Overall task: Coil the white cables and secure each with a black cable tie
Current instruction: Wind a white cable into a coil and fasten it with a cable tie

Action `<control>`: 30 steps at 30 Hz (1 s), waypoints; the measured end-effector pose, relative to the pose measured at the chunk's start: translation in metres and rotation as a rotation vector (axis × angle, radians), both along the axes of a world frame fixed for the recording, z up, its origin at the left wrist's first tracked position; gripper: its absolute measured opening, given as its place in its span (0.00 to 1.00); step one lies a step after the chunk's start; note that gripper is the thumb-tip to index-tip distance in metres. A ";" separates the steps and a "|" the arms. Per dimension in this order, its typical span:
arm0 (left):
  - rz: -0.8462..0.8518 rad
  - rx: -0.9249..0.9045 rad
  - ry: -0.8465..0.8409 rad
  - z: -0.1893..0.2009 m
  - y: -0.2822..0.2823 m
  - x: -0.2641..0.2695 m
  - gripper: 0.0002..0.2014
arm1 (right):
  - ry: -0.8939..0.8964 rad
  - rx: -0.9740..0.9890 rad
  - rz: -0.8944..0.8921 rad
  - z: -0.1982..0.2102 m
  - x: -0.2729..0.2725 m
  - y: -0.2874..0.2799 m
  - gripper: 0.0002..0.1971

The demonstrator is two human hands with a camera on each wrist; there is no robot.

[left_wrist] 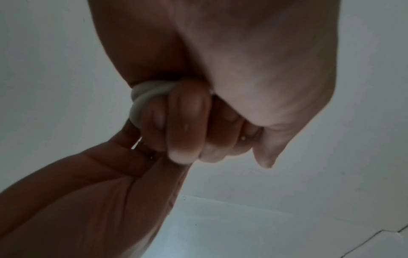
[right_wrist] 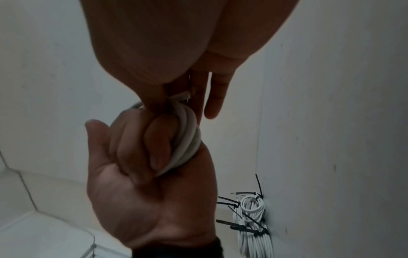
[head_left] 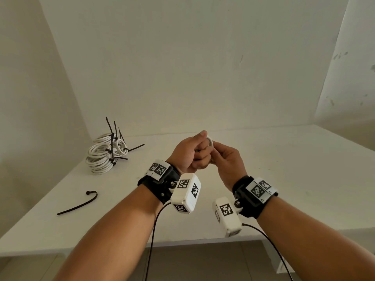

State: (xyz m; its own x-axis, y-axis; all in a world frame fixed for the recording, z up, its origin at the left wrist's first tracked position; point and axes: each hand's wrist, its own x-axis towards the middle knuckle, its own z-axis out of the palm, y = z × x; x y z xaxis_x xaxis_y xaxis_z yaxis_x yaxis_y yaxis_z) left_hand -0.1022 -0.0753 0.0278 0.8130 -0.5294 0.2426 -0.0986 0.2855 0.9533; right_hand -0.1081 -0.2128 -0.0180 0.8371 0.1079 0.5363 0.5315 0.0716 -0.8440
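Up above the white table [head_left: 263,179], both hands meet around a small coil of white cable [head_left: 210,142], of which the head view shows only a short white arc between the knuckles. From the right wrist the coil [right_wrist: 187,139] is plain: several turns looped around the curled fingers [right_wrist: 159,139] of the left hand [right_wrist: 132,200], whose thumb sticks out to the side. The left wrist view shows those same fingers [left_wrist: 187,122] folded into the palm with the cable [left_wrist: 141,97] bunched behind them. The right hand [head_left: 227,159] pinches the coil's top with thumb and forefinger while its other fingers [right_wrist: 217,90] hang straight; the pinch itself is shadowed and hard to make out. Whether a tie is already on this coil cannot be told. A stack of tied coils [head_left: 103,157] sits in the table's far left corner against the wall, black tie tails sticking out. One loose black cable tie [head_left: 79,203] lies near the left edge. Both forearms rise from below, wrists raised.
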 end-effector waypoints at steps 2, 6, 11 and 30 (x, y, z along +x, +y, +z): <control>-0.052 0.005 0.006 -0.003 -0.001 0.000 0.24 | -0.015 -0.048 -0.046 -0.001 0.000 -0.004 0.12; -0.203 -0.026 0.010 0.002 0.003 0.000 0.23 | -0.012 -0.034 -0.023 0.003 -0.003 -0.004 0.12; -0.229 -0.010 0.024 0.011 0.011 -0.004 0.28 | -0.037 -0.015 -0.018 0.006 -0.006 -0.003 0.13; 0.619 0.501 -0.017 0.000 0.006 -0.003 0.28 | -0.078 -0.330 -0.304 0.007 0.004 -0.004 0.09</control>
State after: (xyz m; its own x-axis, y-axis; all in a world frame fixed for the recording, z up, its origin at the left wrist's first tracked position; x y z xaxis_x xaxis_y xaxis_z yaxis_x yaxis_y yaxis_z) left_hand -0.1054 -0.0696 0.0278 0.9934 -0.0318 0.1102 -0.1147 -0.2879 0.9508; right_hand -0.1044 -0.2168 -0.0110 0.8155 0.0392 0.5774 0.5499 -0.3636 -0.7519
